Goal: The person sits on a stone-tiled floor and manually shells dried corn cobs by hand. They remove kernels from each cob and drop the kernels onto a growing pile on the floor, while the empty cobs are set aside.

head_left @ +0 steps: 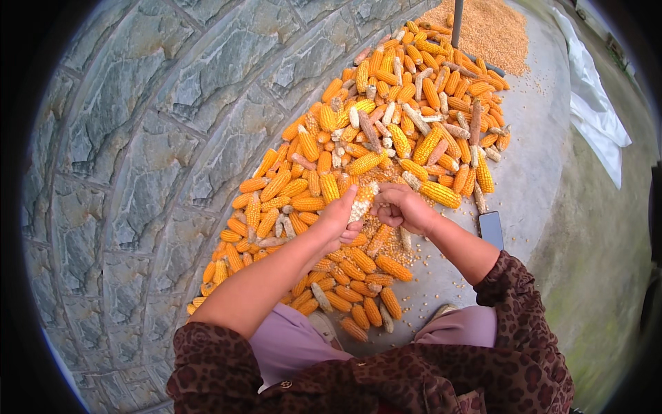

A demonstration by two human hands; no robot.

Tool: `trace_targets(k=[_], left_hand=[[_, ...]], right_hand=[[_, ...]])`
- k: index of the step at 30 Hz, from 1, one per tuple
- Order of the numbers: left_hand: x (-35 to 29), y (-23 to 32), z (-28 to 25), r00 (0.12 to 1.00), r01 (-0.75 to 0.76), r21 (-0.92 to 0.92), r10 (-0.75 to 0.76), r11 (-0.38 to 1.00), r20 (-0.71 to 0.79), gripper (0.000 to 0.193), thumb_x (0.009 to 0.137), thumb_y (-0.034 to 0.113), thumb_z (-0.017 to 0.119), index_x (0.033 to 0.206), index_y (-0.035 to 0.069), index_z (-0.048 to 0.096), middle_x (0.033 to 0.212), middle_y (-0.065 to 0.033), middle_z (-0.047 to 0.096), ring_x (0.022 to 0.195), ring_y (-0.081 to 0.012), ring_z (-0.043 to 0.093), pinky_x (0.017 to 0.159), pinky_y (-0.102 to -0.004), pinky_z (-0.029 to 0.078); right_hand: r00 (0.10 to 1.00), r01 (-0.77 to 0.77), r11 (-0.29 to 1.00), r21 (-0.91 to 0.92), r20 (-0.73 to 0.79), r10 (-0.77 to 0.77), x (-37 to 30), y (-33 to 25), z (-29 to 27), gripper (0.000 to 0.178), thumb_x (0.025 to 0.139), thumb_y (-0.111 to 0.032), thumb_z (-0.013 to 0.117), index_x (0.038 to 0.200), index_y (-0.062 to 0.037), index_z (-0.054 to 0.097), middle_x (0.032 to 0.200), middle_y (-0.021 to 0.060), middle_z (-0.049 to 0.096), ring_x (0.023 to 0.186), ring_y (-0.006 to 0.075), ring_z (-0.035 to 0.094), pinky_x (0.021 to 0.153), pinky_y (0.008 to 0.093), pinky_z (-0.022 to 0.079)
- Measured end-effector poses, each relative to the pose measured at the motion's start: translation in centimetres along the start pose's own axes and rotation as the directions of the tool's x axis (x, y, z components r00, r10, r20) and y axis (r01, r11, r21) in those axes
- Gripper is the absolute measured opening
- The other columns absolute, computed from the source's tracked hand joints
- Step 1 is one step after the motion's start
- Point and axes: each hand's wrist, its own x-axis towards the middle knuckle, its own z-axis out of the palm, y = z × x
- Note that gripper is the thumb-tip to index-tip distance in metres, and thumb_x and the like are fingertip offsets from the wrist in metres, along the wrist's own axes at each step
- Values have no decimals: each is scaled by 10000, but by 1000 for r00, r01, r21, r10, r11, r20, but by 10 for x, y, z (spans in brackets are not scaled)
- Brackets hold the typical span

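Between my two hands is a corn cob (pixel 361 205), partly stripped, with pale bare cob below and yellow kernels toward its upper end. My left hand (pixel 337 219) is wrapped round its lower left side. Bent fingers of my right hand (pixel 406 208) press against its upper right side; whether they grip the cob or only push at it I cannot tell. Under and around both hands lies a large pile of dried corn ears (pixel 386 138), orange and yellow, with stripped cobs (pixel 369 131) among them. Loose kernels (pixel 407 252) are scattered below my right hand.
A stone-patterned wall (pixel 138 138) rises along the left. Beyond the pile is a heap of loose kernels (pixel 489 34), with a grey pole (pixel 457 24) before it. A phone (pixel 491 230) lies on the concrete right of my forearm. White sheeting (pixel 593 103) lies farther right.
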Motion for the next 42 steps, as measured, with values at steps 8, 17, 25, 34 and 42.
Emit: trace_targets(k=[8, 17, 25, 34, 42], left_hand=[[7, -5, 4, 987, -153, 148, 160, 977, -35, 583, 1016, 558, 315, 1241, 40, 459, 578, -23, 435, 410, -84, 323, 366, -245, 269], [8, -4, 0, 997, -69, -1, 68, 998, -24, 550, 1015, 555, 330, 1324, 102, 367, 607, -31, 450, 441, -78, 335, 379, -234, 247], [-4, 0, 3, 999, 8, -133, -4, 991, 31, 464, 1016, 563, 323, 1145, 123, 393, 641, -20, 462, 444, -70, 326, 377, -218, 227], [-1, -3, -2, 982, -135, -58, 142, 989, 127, 496, 1016, 572, 314, 1031, 101, 470, 777, -21, 481, 541, -78, 371, 450, -216, 275], [-4, -8, 7, 962, -257, 50, 251, 965, 109, 473, 1010, 569, 349, 1096, 112, 435, 832, -25, 469, 536, -62, 352, 433, -199, 244]], right_hand=[[999, 5, 1000, -11, -44, -6, 0, 1, 1, 49, 862, -88, 501, 847, -43, 512, 770, 120, 610, 475, 114, 477, 394, 231, 267], [998, 59, 998, 36, -3, -59, 4, 6, -3, 67, 859, -84, 506, 814, -35, 496, 761, 116, 597, 484, 120, 480, 401, 248, 266], [999, 41, 989, -142, 12, -39, 3, 8, -4, 140, 894, -155, 614, 971, -55, 553, 803, 50, 605, 558, 91, 528, 464, 209, 323], [977, 173, 979, -112, -108, -185, -1, 0, 4, 292, 907, -176, 624, 1172, -64, 575, 784, -12, 585, 625, 65, 543, 488, 199, 344], [993, 88, 975, -205, -61, -103, -4, -1, 12, 140, 888, -147, 593, 998, -61, 584, 733, 6, 570, 557, 67, 519, 464, 218, 344]])
